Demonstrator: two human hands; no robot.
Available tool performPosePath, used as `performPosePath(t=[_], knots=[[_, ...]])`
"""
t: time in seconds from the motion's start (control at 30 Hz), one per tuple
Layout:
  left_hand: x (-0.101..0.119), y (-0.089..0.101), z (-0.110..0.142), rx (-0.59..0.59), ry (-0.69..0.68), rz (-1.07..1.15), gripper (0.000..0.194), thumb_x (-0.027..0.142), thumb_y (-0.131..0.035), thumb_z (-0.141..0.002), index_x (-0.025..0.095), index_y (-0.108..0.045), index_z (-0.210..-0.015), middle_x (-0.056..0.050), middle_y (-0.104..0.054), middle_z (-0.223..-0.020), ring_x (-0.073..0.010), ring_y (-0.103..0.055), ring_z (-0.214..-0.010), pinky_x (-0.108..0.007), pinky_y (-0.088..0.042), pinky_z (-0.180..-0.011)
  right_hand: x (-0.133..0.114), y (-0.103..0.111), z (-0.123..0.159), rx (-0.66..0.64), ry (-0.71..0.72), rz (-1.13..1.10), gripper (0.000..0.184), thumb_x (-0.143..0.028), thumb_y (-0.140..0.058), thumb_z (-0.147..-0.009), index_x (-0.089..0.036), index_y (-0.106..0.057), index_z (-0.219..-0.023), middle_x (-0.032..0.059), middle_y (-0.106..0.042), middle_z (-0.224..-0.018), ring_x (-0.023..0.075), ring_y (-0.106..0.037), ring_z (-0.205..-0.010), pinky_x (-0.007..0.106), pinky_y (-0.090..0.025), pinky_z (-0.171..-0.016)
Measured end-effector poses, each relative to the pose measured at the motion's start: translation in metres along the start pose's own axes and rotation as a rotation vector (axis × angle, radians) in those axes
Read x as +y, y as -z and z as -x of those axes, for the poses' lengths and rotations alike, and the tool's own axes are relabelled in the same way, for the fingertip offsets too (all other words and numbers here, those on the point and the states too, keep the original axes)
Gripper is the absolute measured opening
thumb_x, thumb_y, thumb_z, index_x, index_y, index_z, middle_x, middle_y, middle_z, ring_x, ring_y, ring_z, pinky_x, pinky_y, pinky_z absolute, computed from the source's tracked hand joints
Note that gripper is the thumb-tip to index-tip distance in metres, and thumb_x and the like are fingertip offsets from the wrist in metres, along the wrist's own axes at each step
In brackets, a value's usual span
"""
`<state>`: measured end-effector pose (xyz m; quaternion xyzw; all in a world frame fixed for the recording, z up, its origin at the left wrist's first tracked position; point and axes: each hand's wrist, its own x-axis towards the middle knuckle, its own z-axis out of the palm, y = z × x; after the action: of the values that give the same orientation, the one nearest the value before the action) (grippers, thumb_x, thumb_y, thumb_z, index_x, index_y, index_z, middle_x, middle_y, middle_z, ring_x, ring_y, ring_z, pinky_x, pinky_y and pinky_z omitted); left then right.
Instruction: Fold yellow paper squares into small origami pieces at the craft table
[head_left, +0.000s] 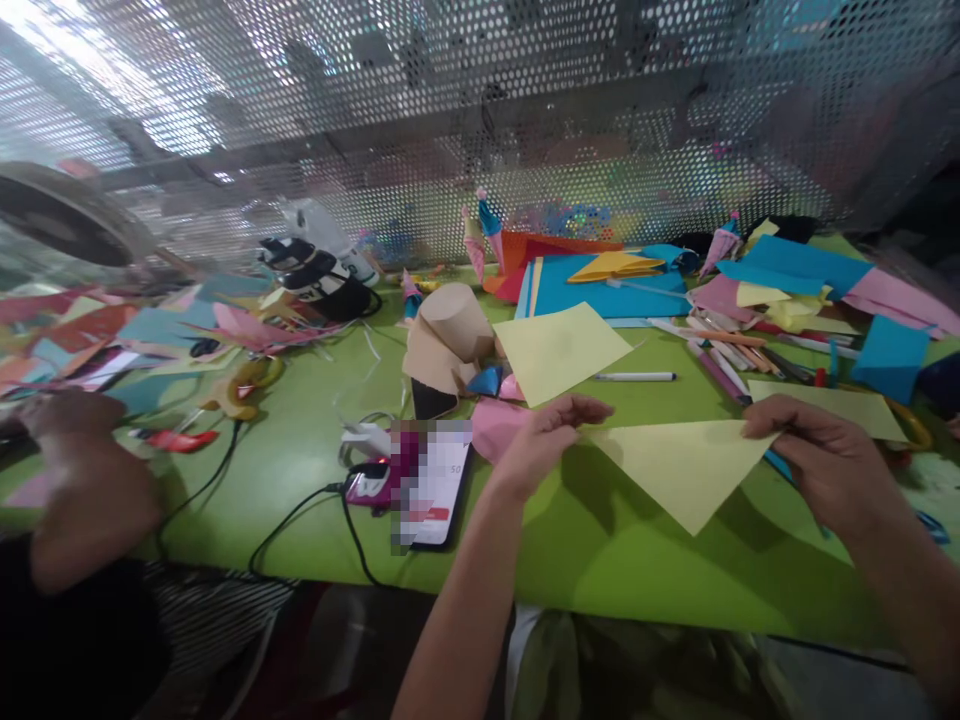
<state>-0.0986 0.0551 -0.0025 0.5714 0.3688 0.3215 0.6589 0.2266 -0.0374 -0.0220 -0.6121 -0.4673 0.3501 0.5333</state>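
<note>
A pale yellow sheet of paper (686,465), in a triangle shape with one corner pointing down towards me, hangs between my hands just above the green table. My left hand (551,440) pinches its left corner, with the fingertips stretched over the top edge. At the upper right corner, my right hand (814,455) grips the paper between thumb and fingers. Beyond my left hand lies another flat yellow sheet (562,345). Some pink paper (496,430) sits beside my left wrist, partly hidden by it.
A phone (439,490) and a magenta device (382,485) with cables lie left of my forearm. Behind are a tape roll (454,320), blue sheets (622,285), a pen (636,377) and several markers (727,345). Another person's arm (86,490) rests at far left. A perforated metal screen (420,130) stands behind.
</note>
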Motion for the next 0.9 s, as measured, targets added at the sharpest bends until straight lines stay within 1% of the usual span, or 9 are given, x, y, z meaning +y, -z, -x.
performPosePath(t=[0.13,0.2,0.3,0.4,0.47,0.6,0.73,0.83,0.9], knots=[[0.021,-0.015,-0.002,0.001,-0.06,-0.255,0.031,0.03,-0.061,-0.1,0.025,-0.08,-0.124,-0.007,-0.076,-0.137,-0.028,-0.066,-0.131,-0.042,-0.048,-0.112,-0.009,0.001,0.004,-0.078,0.242,0.073,0.01,-0.029,-0.074,-0.085,-0.035,-0.082,-0.081,0.0036,-0.071,-0.096,0.0287,-0.064,-0.099,0.041,-0.047,-0.086],[0.031,-0.03,-0.007,-0.052,-0.094,-0.39,0.031,0.039,-0.065,-0.101,0.026,-0.081,-0.124,-0.007,-0.077,-0.136,-0.0295,-0.069,-0.128,-0.04,-0.05,-0.107,-0.015,0.0,0.007,-0.099,0.303,0.087,0.011,-0.03,-0.074,-0.088,-0.036,-0.082,-0.082,0.0044,-0.071,-0.095,0.0288,-0.065,-0.097,0.042,-0.049,-0.084],[0.038,-0.048,-0.016,-0.13,-0.147,-0.543,0.025,0.038,-0.066,-0.1,0.026,-0.085,-0.111,-0.007,-0.083,-0.122,-0.0288,-0.075,-0.11,-0.035,-0.053,-0.09,-0.019,0.0,0.009,-0.111,0.339,0.077,0.011,-0.031,-0.076,-0.088,-0.036,-0.083,-0.083,0.0058,-0.071,-0.095,0.0289,-0.066,-0.096,0.042,-0.05,-0.081],[0.037,-0.057,-0.022,-0.184,-0.147,-0.572,0.024,0.036,-0.065,-0.099,0.024,-0.086,-0.098,-0.005,-0.085,-0.101,-0.025,-0.075,-0.089,-0.031,-0.049,-0.075,-0.018,0.0,0.011,-0.093,0.354,0.067,0.01,-0.031,-0.077,-0.087,-0.036,-0.083,-0.082,0.0057,-0.072,-0.094,0.0292,-0.066,-0.095,0.043,-0.05,-0.083],[0.032,-0.057,-0.024,-0.184,-0.134,-0.554,0.025,0.037,-0.065,-0.098,0.023,-0.085,-0.095,-0.005,-0.085,-0.096,-0.0235,-0.073,-0.085,-0.03,-0.047,-0.072,-0.016,-0.001,0.011,-0.065,0.319,0.06,0.01,-0.031,-0.077,-0.088,-0.038,-0.084,-0.09,0.004,-0.074,-0.098,0.0288,-0.067,-0.099,0.042,-0.05,-0.087],[0.02,-0.057,-0.023,-0.105,-0.101,-0.512,0.027,0.04,-0.064,-0.098,0.021,-0.083,-0.095,-0.005,-0.083,-0.096,-0.0226,-0.071,-0.084,-0.029,-0.045,-0.071,-0.015,-0.005,0.01,0.002,0.094,-0.135,0.028,-0.039,-0.077,-0.09,-0.04,-0.08,-0.118,0.0015,-0.077,-0.113,0.0271,-0.068,-0.108,0.037,-0.052,-0.09],[0.011,-0.062,-0.022,-0.001,-0.087,-0.497,0.029,0.042,-0.062,-0.099,0.02,-0.081,-0.094,-0.005,-0.08,-0.088,-0.0213,-0.066,-0.077,-0.028,-0.042,-0.066,-0.02,-0.012,0.008,-0.077,-0.035,-0.354,0.042,-0.057,-0.073,-0.092,-0.036,-0.077,-0.128,0.0025,-0.076,-0.113,0.0248,-0.069,-0.105,0.033,-0.055,-0.089],[0.006,-0.067,-0.021,0.039,-0.082,-0.498,0.026,0.038,-0.062,-0.098,0.02,-0.081,-0.094,-0.004,-0.08,-0.088,-0.0213,-0.067,-0.078,-0.027,-0.042,-0.066,-0.02,-0.023,0.01,-0.128,-0.128,-0.384,0.057,-0.065,-0.082,-0.08,-0.034,-0.076,-0.127,0.003,-0.076,-0.108,0.0253,-0.07,-0.101,0.034,-0.057,-0.086],[0.002,-0.071,-0.02,0.043,-0.085,-0.516,0.025,0.036,-0.062,-0.098,0.021,-0.081,-0.095,-0.004,-0.08,-0.089,-0.021,-0.067,-0.079,-0.027,-0.042,-0.066,-0.018,-0.031,0.012,-0.135,-0.226,-0.396,0.062,-0.059,-0.093,-0.069,-0.032,-0.077,-0.122,0.0033,-0.078,-0.102,0.0258,-0.072,-0.094,0.035,-0.059,-0.081]])
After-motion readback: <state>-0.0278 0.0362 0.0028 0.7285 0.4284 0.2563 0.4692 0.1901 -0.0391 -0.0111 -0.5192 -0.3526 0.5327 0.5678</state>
